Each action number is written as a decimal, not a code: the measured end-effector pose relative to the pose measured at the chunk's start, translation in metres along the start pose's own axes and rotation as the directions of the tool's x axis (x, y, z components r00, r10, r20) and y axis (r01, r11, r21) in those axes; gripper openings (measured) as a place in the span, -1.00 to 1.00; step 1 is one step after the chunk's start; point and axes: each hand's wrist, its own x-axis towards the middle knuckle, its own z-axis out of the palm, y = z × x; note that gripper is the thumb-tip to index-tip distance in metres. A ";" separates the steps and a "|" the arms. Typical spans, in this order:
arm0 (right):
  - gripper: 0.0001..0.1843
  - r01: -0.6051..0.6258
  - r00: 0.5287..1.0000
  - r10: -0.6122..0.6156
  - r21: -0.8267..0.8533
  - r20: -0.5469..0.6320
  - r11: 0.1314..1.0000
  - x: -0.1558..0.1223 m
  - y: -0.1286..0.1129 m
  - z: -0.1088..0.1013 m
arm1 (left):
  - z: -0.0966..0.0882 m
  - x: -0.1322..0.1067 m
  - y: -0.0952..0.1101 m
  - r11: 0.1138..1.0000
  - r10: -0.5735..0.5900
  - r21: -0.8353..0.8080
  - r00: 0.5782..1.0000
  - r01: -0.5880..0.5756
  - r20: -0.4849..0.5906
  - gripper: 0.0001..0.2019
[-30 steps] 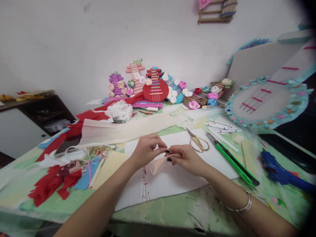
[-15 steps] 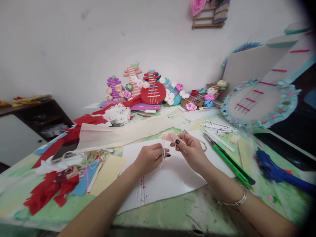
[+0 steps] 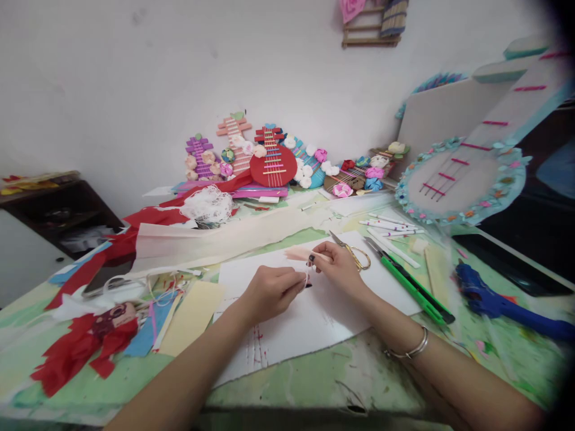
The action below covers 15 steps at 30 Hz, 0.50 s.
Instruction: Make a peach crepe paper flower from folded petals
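Observation:
My right hand (image 3: 340, 272) pinches a pale pink piece of crepe paper (image 3: 296, 254), whose loose end fans out to the left. My left hand (image 3: 276, 288) is closed on a thin white string (image 3: 308, 275) just below the paper. Both hands hover close together over a white board (image 3: 332, 320). Whether the string is wound round the paper is hidden by my fingers. Scissors with gold handles (image 3: 362, 258) lie beside my right hand. A green utility knife (image 3: 411, 284) rests to the right of them.
At right lie a blue glue gun (image 3: 494, 299) and a dark phone (image 3: 507, 263). White paper sticks (image 3: 390, 227) lie behind the knife. Tangled white string (image 3: 209, 205), red crepe paper (image 3: 67, 353) and yellow paper (image 3: 193, 317) are at left. Small decorated lutes (image 3: 273, 166) stand along the wall.
My left hand has turned and closed more tightly, drawing in the string that hung down. The pink paper has tipped flatter, pointing left. The scissors show more fully beside my right hand.

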 end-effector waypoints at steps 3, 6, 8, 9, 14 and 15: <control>-0.93 0.017 1.000 -0.017 -0.103 -0.005 0.995 0.000 0.001 -0.001 | -0.003 0.002 0.001 0.995 -0.060 -0.085 0.995 0.053 -0.081 -0.82; -0.92 0.006 1.000 -0.009 -0.127 -0.019 0.992 0.001 0.001 -0.002 | -0.007 0.004 0.004 0.973 -0.146 -0.196 0.983 0.122 -0.113 -0.82; -0.88 -0.032 0.999 0.028 -0.100 -0.045 0.994 0.002 0.003 -0.003 | -0.010 0.006 0.007 0.946 -0.162 -0.291 0.986 0.143 -0.044 -0.83; -0.85 -0.057 0.997 0.053 -0.063 -0.059 0.996 0.004 0.005 -0.004 | -0.011 0.007 0.008 0.926 -0.153 -0.347 0.988 0.148 0.014 -0.83; -0.76 -0.104 0.985 0.140 0.306 -0.099 0.946 0.011 0.015 -0.005 | -0.016 0.009 0.010 0.820 -0.079 -0.527 0.957 0.222 0.279 -0.84; -0.75 -0.101 0.983 0.150 0.377 -0.103 0.921 0.012 0.015 -0.006 | -0.015 0.009 0.009 0.814 -0.075 -0.531 0.950 0.234 0.303 -0.85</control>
